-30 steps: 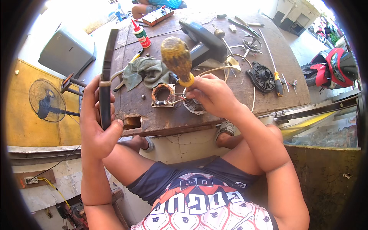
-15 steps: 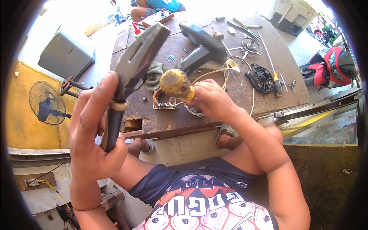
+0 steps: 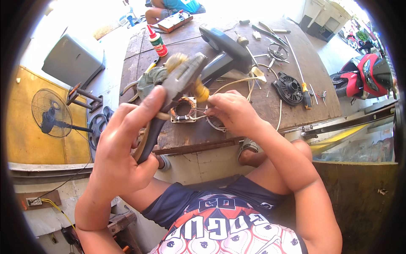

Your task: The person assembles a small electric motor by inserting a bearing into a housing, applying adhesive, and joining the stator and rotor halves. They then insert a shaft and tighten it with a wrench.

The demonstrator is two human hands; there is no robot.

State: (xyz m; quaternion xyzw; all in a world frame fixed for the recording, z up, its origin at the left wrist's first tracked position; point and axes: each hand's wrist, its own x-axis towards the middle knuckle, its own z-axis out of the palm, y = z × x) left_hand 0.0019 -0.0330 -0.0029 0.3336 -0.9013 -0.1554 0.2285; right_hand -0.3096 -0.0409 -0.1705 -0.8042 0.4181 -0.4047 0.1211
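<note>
My left hand is closed around the dark handles of a pair of pliers, its metal head tilted up to the right. Behind that head shows the worn yellow handle of a screwdriver, partly covered and blurred. The fingers of my right hand pinch this screwdriver low down; its tip I cannot make out. Just left of those fingers, near the table's front edge, lies a motor stator with copper windings and a pale cable. A round metal frame sits partly under my right hand.
On the wooden table stand a black fan base and a red-and-white glue bottle. A grey cloth lies left. To the right are a black round motor cover and a long screwdriver. Another person sits beyond.
My left hand has brought the pliers right and lower, across the screwdriver handle. The yellow handle has shifted slightly; my right hand stays nearly in place. More of the glue bottle and cloth shows.
</note>
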